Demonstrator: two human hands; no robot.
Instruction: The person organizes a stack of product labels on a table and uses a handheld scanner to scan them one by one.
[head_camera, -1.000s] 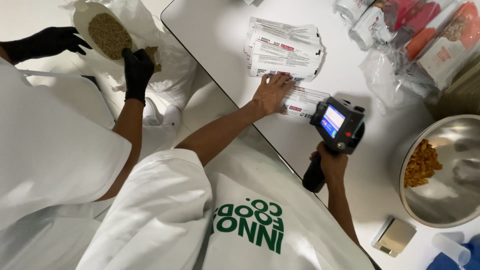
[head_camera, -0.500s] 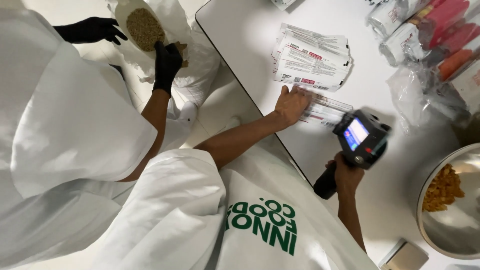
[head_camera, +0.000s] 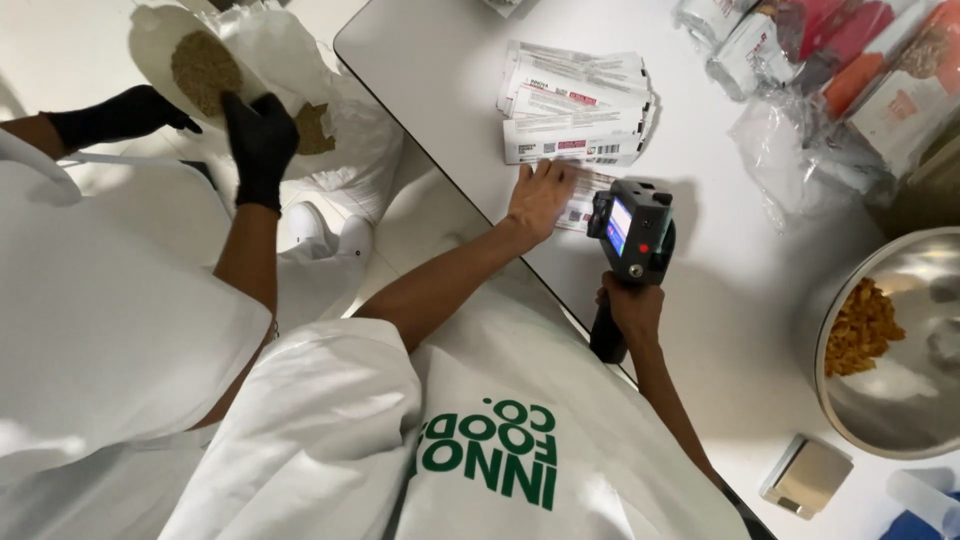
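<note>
1. Since the earlier frame, our view has slid so that the white table (head_camera: 700, 330) sits further left in the picture; our left hand has stayed flat on the same pouch and the printer has stayed beside it.
2. At the right edge, on that table, we note a large round steel bowl (head_camera: 900, 400) holding orange-brown crumbs.
3. To our left stands a co-worker in white. That person's two black-gloved hands (head_camera: 258, 140) are at a white bag of brown grain (head_camera: 205, 65), well apart from our own hands.
4. A stack of flat white printed pouches (head_camera: 575, 105) lies near the table's near edge.
5. Our right hand (head_camera: 632, 305) is closed firmly round the grip of a black handheld printer with a lit blue screen (head_camera: 630, 230), held upright just beside the pouch.
6. Our left hand (head_camera: 540, 198) lies open, fingers spread, palm down, pressing on a single white pouch (head_camera: 580, 205). We see it gripping nothing.
7. That single pouch lies just below the stack, partly hidden under our hand.
8. A small square silver scale (head_camera: 805, 475) sits near the bowl.
</note>
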